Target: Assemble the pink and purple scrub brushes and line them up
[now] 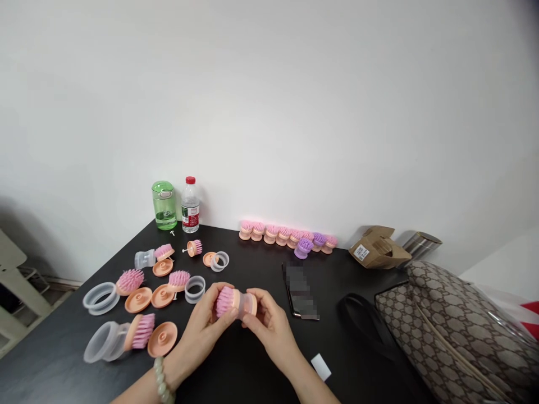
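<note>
Between my two hands, above the front of the black table, is a round scrubbing brush (pixel 229 300) with pink bristles and a peach and clear body, lying on its side. My left hand (pixel 207 320) is closed round the bristle end. My right hand (pixel 272 325) grips the other end, fingers on the peach cap. Left of my hands lie loose brush parts: a pink brush head (pixel 143 331) on a clear sleeve (pixel 107 339), a peach disc (pixel 163 339) and a clear ring (pixel 195 289). Part of the held brush is hidden by my fingers.
Along the wall stands a row of pink and purple brushes (pixel 282 236). A phone (pixel 301 292) lies right of my hands, with a white slip (pixel 321 367) nearer. A bottle (pixel 190 205) and green cup (pixel 164 205) stand back left; a carton (pixel 377 248) and patterned bag (pixel 455 331) sit right.
</note>
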Demonstrator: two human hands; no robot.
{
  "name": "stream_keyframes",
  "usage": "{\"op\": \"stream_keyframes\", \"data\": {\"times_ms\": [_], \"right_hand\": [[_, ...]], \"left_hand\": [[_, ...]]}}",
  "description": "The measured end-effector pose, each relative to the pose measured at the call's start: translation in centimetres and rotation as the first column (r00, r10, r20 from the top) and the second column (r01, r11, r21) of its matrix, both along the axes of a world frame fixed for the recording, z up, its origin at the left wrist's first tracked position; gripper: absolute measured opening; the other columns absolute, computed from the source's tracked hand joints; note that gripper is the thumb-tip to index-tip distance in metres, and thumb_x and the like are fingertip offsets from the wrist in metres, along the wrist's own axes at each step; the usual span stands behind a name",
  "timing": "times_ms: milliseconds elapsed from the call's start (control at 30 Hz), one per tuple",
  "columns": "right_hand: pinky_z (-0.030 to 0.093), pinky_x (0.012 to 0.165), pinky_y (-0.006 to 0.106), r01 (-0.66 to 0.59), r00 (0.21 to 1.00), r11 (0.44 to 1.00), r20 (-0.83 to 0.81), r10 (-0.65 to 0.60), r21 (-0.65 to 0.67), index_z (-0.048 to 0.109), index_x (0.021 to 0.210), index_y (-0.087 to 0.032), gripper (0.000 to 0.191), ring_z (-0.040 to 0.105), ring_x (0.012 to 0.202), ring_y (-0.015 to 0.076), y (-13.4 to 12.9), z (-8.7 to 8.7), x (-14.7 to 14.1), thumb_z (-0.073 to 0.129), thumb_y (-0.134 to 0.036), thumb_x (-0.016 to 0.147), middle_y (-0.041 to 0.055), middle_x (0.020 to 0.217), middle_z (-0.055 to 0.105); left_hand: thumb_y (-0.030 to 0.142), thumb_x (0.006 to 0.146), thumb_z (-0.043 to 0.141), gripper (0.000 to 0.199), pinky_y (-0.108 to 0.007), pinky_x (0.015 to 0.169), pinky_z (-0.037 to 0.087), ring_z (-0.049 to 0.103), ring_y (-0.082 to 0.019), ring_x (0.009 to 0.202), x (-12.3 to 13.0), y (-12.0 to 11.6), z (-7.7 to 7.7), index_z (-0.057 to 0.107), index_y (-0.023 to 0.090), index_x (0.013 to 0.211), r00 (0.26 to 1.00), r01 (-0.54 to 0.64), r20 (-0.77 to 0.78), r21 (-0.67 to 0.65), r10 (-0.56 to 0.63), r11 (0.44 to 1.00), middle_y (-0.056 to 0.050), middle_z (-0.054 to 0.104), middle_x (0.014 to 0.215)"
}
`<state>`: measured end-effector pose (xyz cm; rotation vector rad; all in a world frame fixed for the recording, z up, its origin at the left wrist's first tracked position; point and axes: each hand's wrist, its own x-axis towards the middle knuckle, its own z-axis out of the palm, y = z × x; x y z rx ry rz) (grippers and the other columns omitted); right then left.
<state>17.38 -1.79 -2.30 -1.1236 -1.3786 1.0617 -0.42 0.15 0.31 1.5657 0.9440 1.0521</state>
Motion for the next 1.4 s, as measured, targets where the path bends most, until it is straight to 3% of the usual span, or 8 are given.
{"op": "stream_keyframes", "data": {"times_ms": [133, 400, 567, 700, 933, 1133, 1267, 1400], "right_hand": [[0.057, 0.078, 0.033, 0.109, 0.972, 0.960, 0.176, -0.157, 0.257, 0.057, 0.109, -0.025, 0.044, 0.064, 0.094, 0.0222, -0.4, 0.1, -0.1, 0.069, -0.010, 0.070, 0.0045, 0.107, 0.062], [0.052, 0.087, 0.043, -0.003, 0.841, 0.658, 0.358, -0.407, 0.753, 0.052, 0.117, -0.032, 0.046, 0.056, 0.106, 0.0235, -0.7, 0.6, 1.2, 0.050, 0.002, 0.085, 0.0071, 0.115, 0.052], [0.056, 0.086, 0.041, 0.208, 0.939, 0.857, 0.148, -0.309, 0.472, 0.054, 0.114, -0.027, 0.035, 0.062, 0.106, 0.0259, 0.2, 0.0, 1.8, 0.069, -0.020, 0.082, 0.0088, 0.115, 0.059], [0.058, 0.083, 0.035, 0.184, 0.982, 0.958, -0.009, -0.187, 0.221, 0.055, 0.113, -0.023, 0.034, 0.068, 0.093, 0.0225, 0.9, -0.7, 2.0, 0.070, -0.036, 0.085, 0.0070, 0.104, 0.064], [0.058, 0.079, 0.033, 0.109, 0.965, 0.957, 0.202, -0.166, 0.268, 0.055, 0.117, -0.023, 0.034, 0.067, 0.094, 0.0228, 0.8, -1.0, 2.2, 0.066, -0.035, 0.087, 0.0087, 0.109, 0.064], [0.056, 0.072, 0.035, 0.147, 0.833, 0.899, 0.438, -0.338, 0.413, 0.060, 0.114, -0.023, 0.032, 0.062, 0.077, 0.0203, 0.8, -1.1, 2.3, 0.066, -0.028, 0.083, 0.0098, 0.111, 0.061], [0.055, 0.075, 0.037, 0.109, 0.811, 0.914, 0.496, -0.309, 0.391, 0.059, 0.116, -0.023, 0.033, 0.063, 0.085, 0.0228, 0.9, -1.4, 2.2, 0.064, -0.025, 0.083, 0.0098, 0.112, 0.060], [0.055, 0.078, 0.038, 0.095, 0.817, 0.925, 0.502, -0.284, 0.368, 0.060, 0.116, -0.023, 0.034, 0.063, 0.089, 0.0239, 0.9, -1.4, 2.1, 0.064, -0.025, 0.082, 0.0098, 0.113, 0.060]], "left_hand": [[0.048, 0.089, 0.061, 0.031, -0.029, 0.074, 0.045, 0.054, -0.018, 0.080, 0.3, 0.1, 0.3, 0.059, 0.020, 0.101, 0.996, 0.018, 0.087, -0.055, -0.013, 0.998, -0.002, 0.060, 0.089], [0.053, 0.094, 0.051, 0.039, -0.026, 0.063, 0.042, 0.051, -0.013, 0.066, 0.6, 0.3, -0.1, 0.050, 0.018, 0.076, 0.894, 0.155, 0.447, -0.296, -0.007, 0.942, 0.002, 0.049, 0.072], [0.039, 0.086, 0.063, 0.025, -0.028, 0.070, 0.043, 0.053, -0.015, 0.076, -0.2, 0.4, 0.5, 0.056, 0.020, 0.100, 0.942, 0.056, 0.335, -0.263, 0.036, 0.963, 0.001, 0.055, 0.085], [0.011, 0.071, 0.060, 0.036, -0.030, 0.082, 0.043, 0.054, -0.019, 0.091, -0.9, 0.6, 1.0, 0.057, 0.022, 0.105, 0.997, -0.076, -0.033, 0.034, 0.077, 0.997, 0.000, 0.058, 0.099], [0.012, 0.070, 0.062, 0.035, -0.033, 0.083, 0.046, 0.059, -0.022, 0.092, -1.1, 0.8, 1.2, 0.058, 0.021, 0.104, 0.955, 0.042, -0.296, 0.103, -0.010, 0.994, -0.003, 0.061, 0.101], [0.008, 0.073, 0.068, 0.052, -0.041, 0.091, 0.047, 0.059, -0.030, 0.110, -1.1, 0.8, -0.2, 0.053, 0.022, 0.121, 0.749, 0.105, -0.647, 0.329, 0.143, 0.938, -0.009, 0.063, 0.119], [0.018, 0.075, 0.077, 0.047, -0.042, 0.087, 0.050, 0.063, -0.031, 0.100, -1.0, 1.1, -1.2, 0.055, 0.019, 0.116, 0.654, 0.085, -0.725, 0.352, 0.214, 0.932, -0.010, 0.068, 0.104], [0.025, 0.071, 0.086, 0.059, -0.048, 0.095, 0.051, 0.062, -0.034, 0.113, -0.8, 1.2, -1.4, 0.054, 0.018, 0.120, 0.697, 0.114, -0.681, 0.414, 0.224, 0.903, -0.016, 0.065, 0.120]]}}
